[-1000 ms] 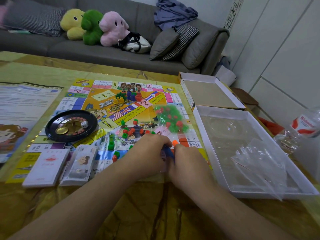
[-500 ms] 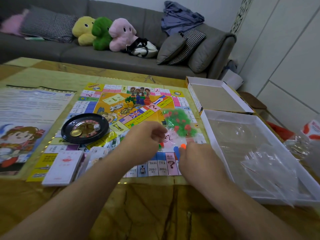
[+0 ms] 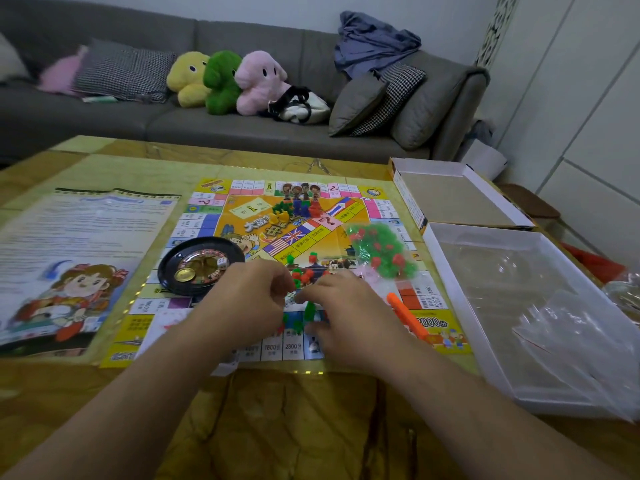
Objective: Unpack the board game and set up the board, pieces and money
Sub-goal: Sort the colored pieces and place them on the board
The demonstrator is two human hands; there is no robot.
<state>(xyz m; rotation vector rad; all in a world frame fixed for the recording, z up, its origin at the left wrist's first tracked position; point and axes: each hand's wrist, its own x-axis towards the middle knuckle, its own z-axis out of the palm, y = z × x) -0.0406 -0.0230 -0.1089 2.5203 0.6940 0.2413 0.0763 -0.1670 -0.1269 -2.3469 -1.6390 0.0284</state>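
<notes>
The game board lies unfolded on the table. Between my hands sits a small clear bag of green and red pieces. My left hand and my right hand both pinch this bag with curled fingers over the board's near edge. A fuller bag of green and red pieces lies on the board's right side. An orange stick lies right of my right hand. A black roulette wheel with a die sits on the left. Player figures stand at the far side. My left arm hides the card stacks.
A printed instruction sheet lies left of the board. The box lid and the white box bottom, holding empty plastic bags, are at the right. A grey sofa with plush toys stands beyond the table.
Both hands moved left from the board's near right part to the small bag of pieces. The orange stick they held now lies on the board. The view tilted up.
</notes>
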